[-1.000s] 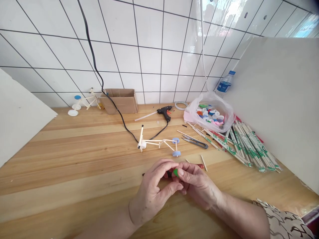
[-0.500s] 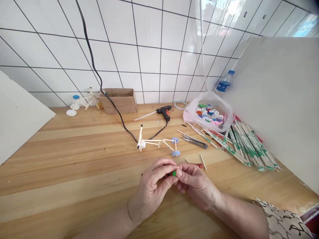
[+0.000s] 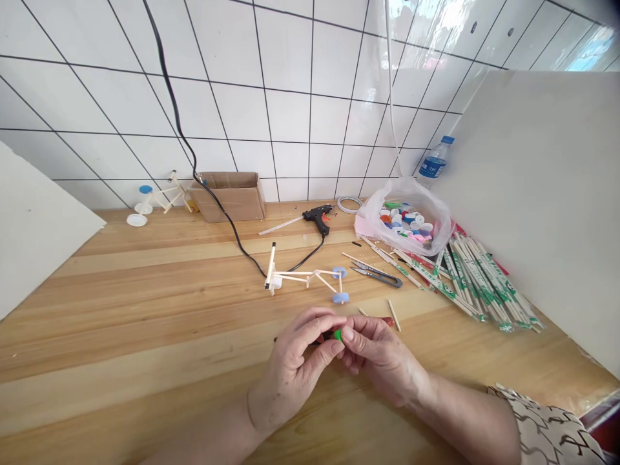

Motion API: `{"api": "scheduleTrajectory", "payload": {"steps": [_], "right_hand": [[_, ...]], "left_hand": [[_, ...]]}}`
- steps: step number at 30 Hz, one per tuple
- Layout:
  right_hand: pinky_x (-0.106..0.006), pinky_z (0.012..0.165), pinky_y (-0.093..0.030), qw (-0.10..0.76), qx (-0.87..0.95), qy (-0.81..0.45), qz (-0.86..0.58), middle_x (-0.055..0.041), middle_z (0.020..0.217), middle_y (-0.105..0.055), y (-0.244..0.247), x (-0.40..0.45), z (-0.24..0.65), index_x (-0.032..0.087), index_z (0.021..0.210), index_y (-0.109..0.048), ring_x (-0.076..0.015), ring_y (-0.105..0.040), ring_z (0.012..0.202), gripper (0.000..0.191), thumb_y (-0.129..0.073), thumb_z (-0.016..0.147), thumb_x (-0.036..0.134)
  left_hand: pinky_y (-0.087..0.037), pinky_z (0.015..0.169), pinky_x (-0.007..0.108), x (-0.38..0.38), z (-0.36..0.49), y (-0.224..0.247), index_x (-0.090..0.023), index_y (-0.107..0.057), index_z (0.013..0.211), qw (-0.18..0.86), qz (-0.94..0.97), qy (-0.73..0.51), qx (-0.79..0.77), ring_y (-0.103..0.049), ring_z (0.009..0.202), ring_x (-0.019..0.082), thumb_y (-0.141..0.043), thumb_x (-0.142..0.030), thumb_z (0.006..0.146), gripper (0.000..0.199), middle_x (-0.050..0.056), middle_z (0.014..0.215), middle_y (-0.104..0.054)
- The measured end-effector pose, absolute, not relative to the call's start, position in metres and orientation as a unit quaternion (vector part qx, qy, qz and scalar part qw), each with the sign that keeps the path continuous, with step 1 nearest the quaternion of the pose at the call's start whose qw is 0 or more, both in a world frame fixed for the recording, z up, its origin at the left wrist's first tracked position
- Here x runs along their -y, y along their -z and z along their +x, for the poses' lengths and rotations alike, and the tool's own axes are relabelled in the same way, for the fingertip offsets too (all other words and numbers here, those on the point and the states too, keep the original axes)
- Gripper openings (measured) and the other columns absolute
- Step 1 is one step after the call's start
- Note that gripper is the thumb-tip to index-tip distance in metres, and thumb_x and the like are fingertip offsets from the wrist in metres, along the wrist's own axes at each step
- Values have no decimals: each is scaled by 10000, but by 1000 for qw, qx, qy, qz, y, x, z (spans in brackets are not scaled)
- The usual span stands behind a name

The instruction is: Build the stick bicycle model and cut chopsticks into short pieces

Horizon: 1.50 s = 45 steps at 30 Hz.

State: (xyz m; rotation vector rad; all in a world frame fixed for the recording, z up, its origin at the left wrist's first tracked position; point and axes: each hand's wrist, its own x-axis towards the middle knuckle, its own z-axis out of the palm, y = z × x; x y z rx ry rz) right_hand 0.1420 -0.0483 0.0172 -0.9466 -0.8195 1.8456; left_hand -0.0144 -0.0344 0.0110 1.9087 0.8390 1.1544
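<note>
My left hand [image 3: 303, 368] and my right hand [image 3: 380, 358] meet low in the middle of the view, fingertips pinched together. Between them is a small green cap [image 3: 338, 334], mostly covered by the fingers. Just beyond the hands lies a small tricycle-like frame [image 3: 307, 278] of thin wooden sticks, with blue caps as wheels at its right end and a white one at its left. Under and behind my fingers lies a red and dark object [image 3: 388, 321], largely hidden, so I cannot make out its kind. A short stick [image 3: 394, 315] rests beside it.
A black glue gun [image 3: 317, 218] with its cord, thread snips [image 3: 376, 274] and a tape roll [image 3: 349, 205] lie farther back. At right are a plastic bag [image 3: 368, 223] of bottle caps, wrapped chopsticks [image 3: 489, 284] and a bottle [image 3: 434, 161]. A cardboard box [image 3: 232, 197] stands near another stick frame [image 3: 169, 194].
The view has shifted very slightly. Both hands keep their pinch on the green cap, and slightly more dark material shows between the left thumb and fingers.
</note>
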Motion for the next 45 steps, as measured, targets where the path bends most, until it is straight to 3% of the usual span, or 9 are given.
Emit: {"api": "scheduleTrajectory", "payload": {"steps": [6,15,21,25,32,37,45], "right_hand": [[-172,439,-332,436,315,-752,-381,2,576,-558,-17,49,140,117,686,-630,-59,-457,481,272,-680,731,381],[-171,459,-322,432,334,-741,-390,11,561,-564,-17,50,142,119,672,-619,-49,-456,472,264,-681,739,368],[-172,434,-311,435,321,-740,-400,20,520,-533,-15,50,141,115,660,-618,-49,-435,445,296,-675,735,396],[-178,437,-322,432,318,-750,-387,-2,571,-559,-18,50,141,110,702,-641,-59,-458,475,315,-628,772,417],[-175,438,-296,424,317,-747,-402,9,551,-570,-19,50,142,118,657,-621,-44,-441,447,284,-710,699,384],[-173,436,-300,442,295,-743,-407,19,557,-560,-19,50,141,127,694,-630,-45,-423,456,269,-752,651,362],[-175,439,-311,423,306,-757,-394,4,587,-574,-21,49,142,118,707,-640,-50,-451,471,272,-731,676,373]], "left_hand": [[-503,686,217,34,-13,-11,-181,-618,875,374,721,-467,-349,-587,765,121,-591,-156,790,93,32,887,-614],[-515,708,235,31,-13,-8,-195,-626,911,324,752,-489,-302,-609,810,134,-529,-127,830,144,51,918,-609],[-506,684,231,33,-12,-10,-180,-632,900,358,734,-468,-338,-592,767,132,-617,-156,772,130,44,883,-615],[-514,675,236,33,-14,-12,-173,-642,842,377,722,-468,-342,-602,745,128,-570,-162,804,83,51,910,-609],[-512,715,241,32,-13,-12,-185,-633,886,349,742,-469,-327,-605,813,140,-552,-148,818,112,49,901,-621],[-517,700,248,32,-13,-13,-195,-643,889,374,722,-466,-349,-599,780,139,-620,-169,771,123,42,895,-620],[-536,697,267,30,-15,-14,-193,-668,863,474,678,-454,-332,-614,762,146,-564,-212,811,118,56,923,-609]]}}
